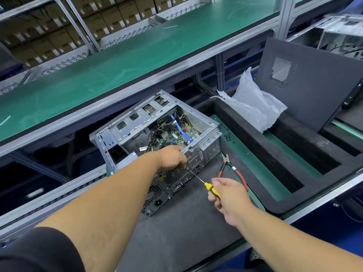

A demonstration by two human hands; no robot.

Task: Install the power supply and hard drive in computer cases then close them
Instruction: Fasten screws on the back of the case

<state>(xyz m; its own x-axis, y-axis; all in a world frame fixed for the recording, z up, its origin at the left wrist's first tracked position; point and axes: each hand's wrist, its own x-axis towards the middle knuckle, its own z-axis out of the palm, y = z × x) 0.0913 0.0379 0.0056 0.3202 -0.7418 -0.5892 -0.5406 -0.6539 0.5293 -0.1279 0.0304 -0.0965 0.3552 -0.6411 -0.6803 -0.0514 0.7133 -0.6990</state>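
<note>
An open grey computer case (pixel 204 122) lies on its side on the dark mat, its rear panel turned toward me, with the motherboard (pixel 177 137) and cables visible inside. My left hand (pixel 172 157) grips the case's upper rear edge above the power supply (pixel 157 193). My right hand (pixel 227 195) holds a yellow-and-black screwdriver (pixel 212 190), whose shaft points at the rear panel just below the left hand. The case's black side panel (pixel 306 85) leans upright at the right.
Red-handled cutting pliers (pixel 229 169) lie on the mat (pixel 176 228) just right of the case. Several small screws (pixel 228 137) lie scattered behind them. A black foam tray (pixel 255 138) with a crumpled plastic bag (pixel 253 103) sits to the right. A green conveyor shelf (pixel 117 61) runs above.
</note>
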